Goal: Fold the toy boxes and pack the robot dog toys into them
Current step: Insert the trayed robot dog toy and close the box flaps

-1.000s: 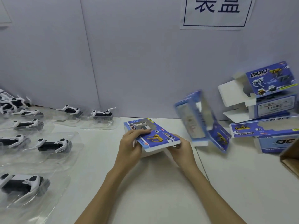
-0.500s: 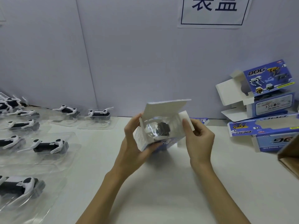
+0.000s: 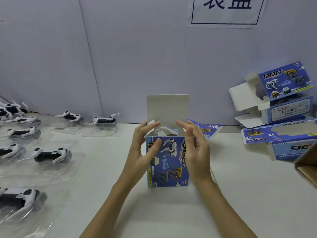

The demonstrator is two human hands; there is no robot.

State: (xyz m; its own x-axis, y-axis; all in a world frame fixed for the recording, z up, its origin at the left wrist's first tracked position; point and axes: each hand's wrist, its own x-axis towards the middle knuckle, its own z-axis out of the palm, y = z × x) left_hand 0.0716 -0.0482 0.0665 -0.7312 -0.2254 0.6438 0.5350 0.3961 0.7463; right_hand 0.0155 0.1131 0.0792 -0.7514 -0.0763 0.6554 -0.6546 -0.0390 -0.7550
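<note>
A glossy blue cardboard box (image 3: 169, 160) is stood upright on the tabletop (image 3: 240, 186), lid flap raised, clamped between left hand (image 3: 145, 148) and right hand (image 3: 197, 152).

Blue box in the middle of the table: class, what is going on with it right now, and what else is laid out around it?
A person holds the blue box upright on the white table, left hand and right hand at its open top. The lid flap stands up, not yet closed, and a toy shows inside. More robot dog toys in clear trays wait on the left. Other boxes are stacked on the right.
</note>
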